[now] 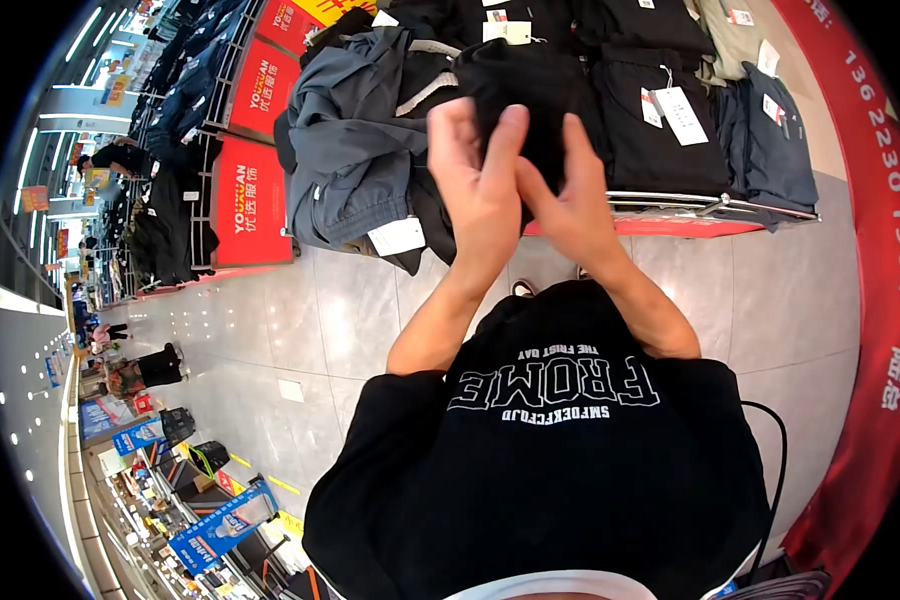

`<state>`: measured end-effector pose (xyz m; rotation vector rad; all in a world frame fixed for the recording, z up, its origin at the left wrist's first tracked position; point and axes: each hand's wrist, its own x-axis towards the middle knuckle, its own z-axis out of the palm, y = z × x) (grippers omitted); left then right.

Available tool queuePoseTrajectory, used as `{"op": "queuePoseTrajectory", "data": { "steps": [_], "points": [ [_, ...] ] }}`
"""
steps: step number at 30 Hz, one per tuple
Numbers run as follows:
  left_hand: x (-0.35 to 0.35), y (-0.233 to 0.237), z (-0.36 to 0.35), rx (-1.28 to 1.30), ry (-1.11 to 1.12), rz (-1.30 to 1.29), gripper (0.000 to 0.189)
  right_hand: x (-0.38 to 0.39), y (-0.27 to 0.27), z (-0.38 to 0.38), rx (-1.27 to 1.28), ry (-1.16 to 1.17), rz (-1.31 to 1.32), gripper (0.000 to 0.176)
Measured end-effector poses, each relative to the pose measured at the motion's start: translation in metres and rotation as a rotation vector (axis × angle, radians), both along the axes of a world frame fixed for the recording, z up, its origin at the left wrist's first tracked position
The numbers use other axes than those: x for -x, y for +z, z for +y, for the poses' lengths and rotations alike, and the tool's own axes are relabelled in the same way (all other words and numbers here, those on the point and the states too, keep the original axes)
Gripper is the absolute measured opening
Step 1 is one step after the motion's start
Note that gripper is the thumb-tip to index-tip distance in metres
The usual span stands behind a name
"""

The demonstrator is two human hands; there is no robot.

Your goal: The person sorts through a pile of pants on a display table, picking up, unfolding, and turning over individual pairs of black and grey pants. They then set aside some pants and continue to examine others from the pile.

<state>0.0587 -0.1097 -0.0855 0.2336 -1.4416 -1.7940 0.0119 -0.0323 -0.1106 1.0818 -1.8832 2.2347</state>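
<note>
A dark, loosely folded black garment (518,75) lies at the front of the display table, and both of my hands are on it. My left hand (478,185) is curled at its left side, thumb and fingers pressing into the cloth. My right hand (575,200) grips the right side, its thumb towards my left hand and some fingertips lost against the black fabric. Just left of my hands, grey trousers (355,130) with a gathered waistband sit in a crumpled heap. A white tag (397,237) hangs from that heap.
Folded black trousers (660,135) with a paper tag (680,115) and dark grey trousers (778,140) lie to the right, above a metal rail (715,205). Red signs (252,200) and clothes racks stand left. A red banner (870,200) curves along the right. Several people are far left.
</note>
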Motion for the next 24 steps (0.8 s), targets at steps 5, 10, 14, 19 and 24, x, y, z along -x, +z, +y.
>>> {"op": "queuePoseTrajectory", "data": {
  "steps": [5, 10, 14, 19, 24],
  "points": [
    [0.011, 0.032, -0.004, 0.228, -0.381, -0.297, 0.037, 0.038, -0.001, 0.020, 0.107, 0.301, -0.454, 0.029],
    [-0.003, 0.052, -0.055, 0.447, -0.295, -0.211, 0.029, 0.070, -0.007, 0.030, 0.162, 0.325, -0.495, 0.025],
    [0.000, -0.013, -0.101, 0.415, -0.076, -0.128, 0.040, 0.084, 0.009, 0.041, 0.262, 0.419, -0.567, 0.024],
    [0.024, -0.077, -0.109, 0.087, -0.479, -0.179, 0.072, 0.107, 0.022, 0.040, 0.301, 0.711, -0.600, 0.026],
    [0.030, -0.044, -0.103, 0.088, -0.475, -0.159, 0.020, 0.102, 0.051, 0.036, 0.275, 0.636, -0.701, 0.031]
  ]
}}
